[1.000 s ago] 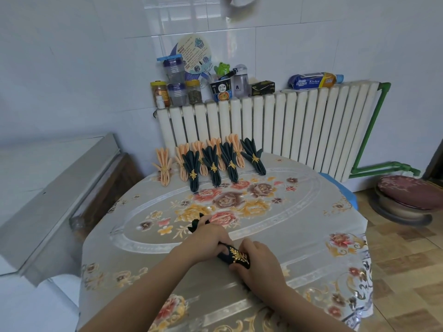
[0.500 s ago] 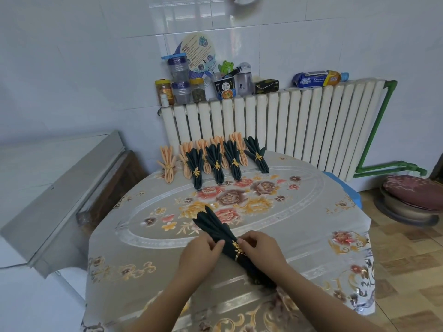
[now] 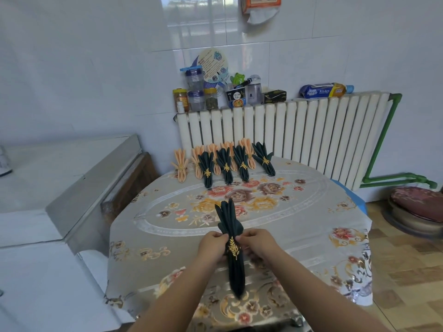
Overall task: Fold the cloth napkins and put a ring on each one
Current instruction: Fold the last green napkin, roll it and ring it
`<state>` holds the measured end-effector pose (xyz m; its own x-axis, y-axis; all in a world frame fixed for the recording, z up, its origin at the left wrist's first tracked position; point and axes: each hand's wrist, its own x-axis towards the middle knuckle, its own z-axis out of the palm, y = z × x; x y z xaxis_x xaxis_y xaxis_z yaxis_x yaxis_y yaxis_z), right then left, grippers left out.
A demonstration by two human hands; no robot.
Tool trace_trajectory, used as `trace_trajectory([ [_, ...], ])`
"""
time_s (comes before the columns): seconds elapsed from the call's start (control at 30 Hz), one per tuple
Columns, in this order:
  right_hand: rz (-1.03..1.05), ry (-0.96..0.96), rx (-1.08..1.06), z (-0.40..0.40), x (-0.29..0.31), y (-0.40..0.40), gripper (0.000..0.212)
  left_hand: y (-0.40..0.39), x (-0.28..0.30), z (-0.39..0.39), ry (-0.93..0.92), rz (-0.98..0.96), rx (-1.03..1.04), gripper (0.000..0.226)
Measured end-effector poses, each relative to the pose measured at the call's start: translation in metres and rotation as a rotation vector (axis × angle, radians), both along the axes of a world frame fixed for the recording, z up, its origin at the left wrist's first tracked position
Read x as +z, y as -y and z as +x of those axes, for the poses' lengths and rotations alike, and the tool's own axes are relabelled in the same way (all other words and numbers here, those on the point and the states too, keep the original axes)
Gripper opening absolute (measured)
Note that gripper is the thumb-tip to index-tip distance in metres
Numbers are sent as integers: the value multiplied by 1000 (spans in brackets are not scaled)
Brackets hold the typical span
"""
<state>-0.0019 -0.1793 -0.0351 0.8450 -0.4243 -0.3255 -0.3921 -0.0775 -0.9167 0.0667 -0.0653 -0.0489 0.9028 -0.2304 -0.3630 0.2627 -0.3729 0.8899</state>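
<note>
Ring band hidden between hands

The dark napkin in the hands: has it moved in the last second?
Yes. The dark napkin has swung round: it lay slanted across the tablecloth's flower oval, and now points straight away toward the radiator, its fanned end unfurled.

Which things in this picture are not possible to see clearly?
Head view only:
- Gold ring: both hands cover its sides.
- Left hand and right hand fingertips: hidden behind the dark napkin.
- Peach napkins: partly hidden by dark ones in front.
- Jar labels: too small.
</note>
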Motion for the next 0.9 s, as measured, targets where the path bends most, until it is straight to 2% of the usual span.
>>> trace_trajectory([
  [0.13, 97, 1, -60, -4, -4, -11, 13, -10, -1, -12, -5, -82, 46, 9],
  [0.27, 223, 61, -123, 0, -4, -21, 11, -16, 7, -14, 133, -70, 91, 15],
  [0.4, 371, 121, -136, 20, 2, -33, 8, -24, 16, -4, 194, -92, 167, 17],
  [0.5, 420, 97, -159, 55, 5, -36, 14, -27, 23, 21, 198, -127, 207, 16],
  [0.7, 281, 85, -170, 151, 6, -29, 13, -18, 26, 103, 173, -162, 289, 17],
  [0.9, 223, 44, -196, 307, 2, -13, 17, 0, 27, 259, 184, -102, 359, 19],
])
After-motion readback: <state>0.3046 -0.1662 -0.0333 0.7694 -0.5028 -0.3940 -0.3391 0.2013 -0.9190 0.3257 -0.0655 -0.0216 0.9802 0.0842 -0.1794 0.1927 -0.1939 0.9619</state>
